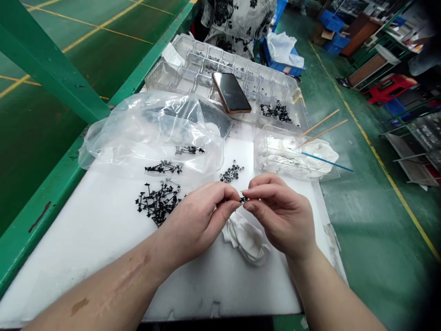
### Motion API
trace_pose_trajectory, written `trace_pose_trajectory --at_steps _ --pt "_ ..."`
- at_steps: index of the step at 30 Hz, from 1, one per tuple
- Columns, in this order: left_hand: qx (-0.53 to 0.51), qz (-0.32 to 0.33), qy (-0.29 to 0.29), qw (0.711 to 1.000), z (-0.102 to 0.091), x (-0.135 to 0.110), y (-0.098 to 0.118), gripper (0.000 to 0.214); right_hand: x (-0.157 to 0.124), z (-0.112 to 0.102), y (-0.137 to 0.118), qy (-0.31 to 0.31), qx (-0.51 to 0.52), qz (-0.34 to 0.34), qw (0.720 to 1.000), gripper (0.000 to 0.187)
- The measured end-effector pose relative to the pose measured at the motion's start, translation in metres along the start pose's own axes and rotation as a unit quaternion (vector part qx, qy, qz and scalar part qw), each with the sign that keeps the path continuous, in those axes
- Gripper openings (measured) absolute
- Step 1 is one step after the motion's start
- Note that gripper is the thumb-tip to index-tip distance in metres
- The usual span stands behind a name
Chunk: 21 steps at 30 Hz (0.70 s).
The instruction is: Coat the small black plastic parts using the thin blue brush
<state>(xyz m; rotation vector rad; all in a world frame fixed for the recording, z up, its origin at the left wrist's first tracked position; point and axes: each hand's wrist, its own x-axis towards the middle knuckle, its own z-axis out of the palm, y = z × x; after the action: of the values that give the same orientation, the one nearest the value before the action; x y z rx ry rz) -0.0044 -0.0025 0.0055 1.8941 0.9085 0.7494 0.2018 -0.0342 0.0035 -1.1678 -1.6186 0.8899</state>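
My left hand (196,220) and my right hand (279,211) meet above the white work surface (103,266), their fingertips pinching a tiny black part (244,199) that they mostly hide. Just beyond my fingers lies a small cluster of grey-and-black rings (231,174). A heap of black plastic sprue pieces (158,202) sits left of my left hand, with smaller strips (163,167) farther back. A crumpled white cloth (246,241) lies beneath my hands.
Behind lie a clear plastic bag (151,128), a compartment tray (234,64) under a smartphone (231,92), and a clear box of white cloth (292,156) holding thin sticks (317,126). A person in floral clothing (237,23) stands beyond. A green frame (44,59) runs left.
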Motion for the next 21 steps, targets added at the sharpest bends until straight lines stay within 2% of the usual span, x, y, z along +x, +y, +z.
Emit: trace_pose_trajectory --at_steps 3,7,9,14,18,21 --pt "0.002 0.006 0.002 1.000 0.000 -0.001 -0.002 0.014 0.002 0.000 0.000 -0.005 0.039 0.027 0.999 0.022" --pt "0.003 0.051 0.009 0.999 0.001 -0.001 -0.007 0.015 0.007 0.000 0.002 -0.042 0.179 0.135 0.974 0.016" --pt "0.019 0.071 0.013 0.997 0.001 -0.001 -0.009 0.017 0.008 -0.001 0.002 -0.064 0.188 0.170 0.965 0.016" --pt "0.056 0.072 0.031 0.995 0.004 -0.001 -0.012 0.017 0.006 -0.001 0.003 -0.036 0.158 0.140 0.977 0.011" --pt "0.039 0.018 -0.003 0.999 0.003 -0.001 -0.012 0.013 0.001 0.000 0.005 -0.014 0.215 0.132 0.968 0.010" --pt "0.014 0.002 -0.020 1.000 0.001 0.000 -0.009 0.012 -0.001 -0.002 0.006 -0.018 0.255 0.128 0.958 0.007"
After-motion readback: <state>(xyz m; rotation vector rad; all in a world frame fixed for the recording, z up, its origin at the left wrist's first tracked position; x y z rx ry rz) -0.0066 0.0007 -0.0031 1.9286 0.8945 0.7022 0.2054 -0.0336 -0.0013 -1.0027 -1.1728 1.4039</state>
